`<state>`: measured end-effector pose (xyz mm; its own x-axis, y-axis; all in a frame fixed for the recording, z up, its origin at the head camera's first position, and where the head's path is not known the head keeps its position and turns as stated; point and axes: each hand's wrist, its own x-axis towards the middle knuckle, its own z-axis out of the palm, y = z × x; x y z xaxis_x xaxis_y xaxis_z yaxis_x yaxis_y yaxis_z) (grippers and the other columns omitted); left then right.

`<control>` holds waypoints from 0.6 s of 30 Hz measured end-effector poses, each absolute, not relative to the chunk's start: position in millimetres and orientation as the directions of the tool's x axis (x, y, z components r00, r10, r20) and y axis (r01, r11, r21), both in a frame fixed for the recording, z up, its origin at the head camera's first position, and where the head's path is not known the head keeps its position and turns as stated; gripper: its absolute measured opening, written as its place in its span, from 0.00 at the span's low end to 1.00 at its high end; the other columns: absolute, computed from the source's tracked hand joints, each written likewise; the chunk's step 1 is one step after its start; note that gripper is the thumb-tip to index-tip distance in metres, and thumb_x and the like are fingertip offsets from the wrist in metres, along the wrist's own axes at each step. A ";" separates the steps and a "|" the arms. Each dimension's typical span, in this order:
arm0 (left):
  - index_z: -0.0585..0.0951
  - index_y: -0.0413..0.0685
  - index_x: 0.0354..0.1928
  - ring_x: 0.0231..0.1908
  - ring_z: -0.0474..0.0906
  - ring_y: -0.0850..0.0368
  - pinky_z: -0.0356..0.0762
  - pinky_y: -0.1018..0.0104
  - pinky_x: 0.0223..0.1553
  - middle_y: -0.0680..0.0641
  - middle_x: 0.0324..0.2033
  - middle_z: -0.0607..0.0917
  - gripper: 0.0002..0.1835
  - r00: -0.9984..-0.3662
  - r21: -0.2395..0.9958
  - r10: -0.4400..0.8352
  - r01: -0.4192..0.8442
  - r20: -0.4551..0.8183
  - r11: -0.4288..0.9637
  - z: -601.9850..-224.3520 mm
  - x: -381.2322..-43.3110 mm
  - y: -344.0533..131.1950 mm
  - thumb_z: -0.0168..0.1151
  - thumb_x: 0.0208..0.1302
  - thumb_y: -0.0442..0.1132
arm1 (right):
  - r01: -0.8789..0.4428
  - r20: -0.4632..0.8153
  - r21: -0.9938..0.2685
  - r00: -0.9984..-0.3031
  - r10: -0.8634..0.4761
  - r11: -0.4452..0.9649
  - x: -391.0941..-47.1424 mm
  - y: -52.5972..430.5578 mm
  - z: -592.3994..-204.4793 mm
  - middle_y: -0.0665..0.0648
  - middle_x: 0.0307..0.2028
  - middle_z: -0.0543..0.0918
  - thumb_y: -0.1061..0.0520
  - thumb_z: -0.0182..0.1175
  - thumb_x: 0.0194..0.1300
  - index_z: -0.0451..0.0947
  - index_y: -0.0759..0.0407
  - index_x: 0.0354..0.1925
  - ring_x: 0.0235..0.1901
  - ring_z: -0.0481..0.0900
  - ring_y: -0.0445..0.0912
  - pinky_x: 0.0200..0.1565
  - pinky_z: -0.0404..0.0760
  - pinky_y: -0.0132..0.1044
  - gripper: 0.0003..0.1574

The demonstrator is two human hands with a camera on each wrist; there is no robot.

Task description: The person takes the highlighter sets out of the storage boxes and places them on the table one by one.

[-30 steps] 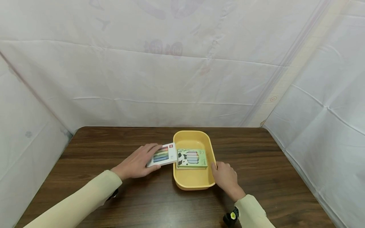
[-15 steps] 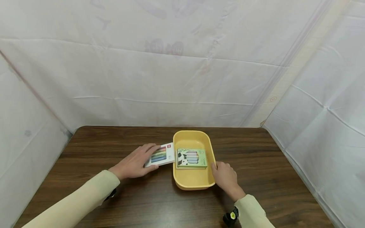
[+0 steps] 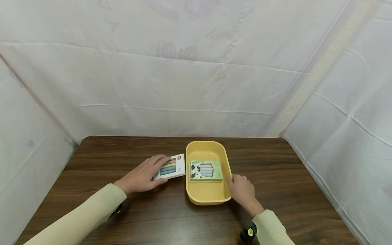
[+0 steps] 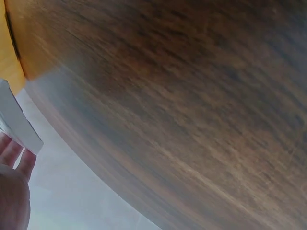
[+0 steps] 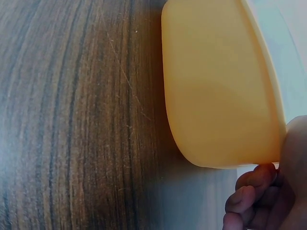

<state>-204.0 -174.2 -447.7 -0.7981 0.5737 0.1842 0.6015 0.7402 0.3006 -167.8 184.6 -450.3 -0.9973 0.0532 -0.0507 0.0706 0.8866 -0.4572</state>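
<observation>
My left hand [image 3: 142, 176] grips a white box [image 3: 180, 166] with a row of coloured sticks on its face, thumb on the near edge and fingers over the far one. In the left wrist view the box's white side [image 4: 19, 122] rises above the fingers. The box is just left of a yellow plastic bin [image 3: 208, 194]. Inside the bin lies a green box [image 3: 216, 170] with a panda picture, on top of another flat item, mostly hidden. My right hand [image 3: 243, 192] holds the bin's right rim; the right wrist view shows its curled fingers [image 5: 247, 197] below the bin wall.
The bin stands on a dark wood-grain table [image 3: 122, 153]. White sheeting [image 3: 153, 85] hangs behind the table's back edge and along both sides. A dark strap with a small device [image 3: 248, 234] sits at my right wrist.
My left hand has drawn the white box a little to the left, from over the bin's left rim to just beside it. My right hand and the bin stay put.
</observation>
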 end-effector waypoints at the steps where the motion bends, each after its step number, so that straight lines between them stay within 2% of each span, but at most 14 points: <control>1: 0.61 0.58 0.73 0.62 0.69 0.50 0.70 0.48 0.61 0.47 0.66 0.68 0.39 -0.798 0.300 0.575 0.602 0.183 0.740 -447.8 -203.8 -174.5 0.58 0.63 0.61 | 0.072 -0.054 -0.456 -0.997 0.054 0.887 -168.0 184.6 -450.6 0.51 0.14 0.72 0.49 0.44 0.74 0.71 0.54 0.19 0.13 0.69 0.43 0.17 0.64 0.35 0.26; 12: 0.61 0.60 0.72 0.62 0.70 0.52 0.71 0.49 0.60 0.49 0.66 0.68 0.38 -0.799 0.300 0.577 0.599 0.169 0.742 -448.7 -203.7 -176.2 0.57 0.63 0.61 | 0.072 -0.075 -0.451 -0.996 0.042 0.890 -170.6 186.1 -452.6 0.51 0.16 0.73 0.48 0.44 0.75 0.75 0.54 0.23 0.15 0.70 0.43 0.18 0.65 0.35 0.25; 18: 0.61 0.57 0.72 0.62 0.70 0.50 0.71 0.49 0.60 0.48 0.66 0.68 0.38 -0.780 0.291 0.594 0.625 0.196 0.724 -452.2 -204.2 -178.6 0.57 0.64 0.61 | 0.084 -0.091 -0.438 -0.995 0.048 0.895 -172.1 187.3 -451.9 0.51 0.16 0.72 0.47 0.44 0.75 0.72 0.54 0.21 0.15 0.69 0.43 0.18 0.64 0.35 0.26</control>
<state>-204.2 -178.6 -452.2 -0.7801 0.5943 0.1956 0.6249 0.7244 0.2912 -172.1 187.3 -451.9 -0.9947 0.0485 -0.0911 0.0838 0.8949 -0.4383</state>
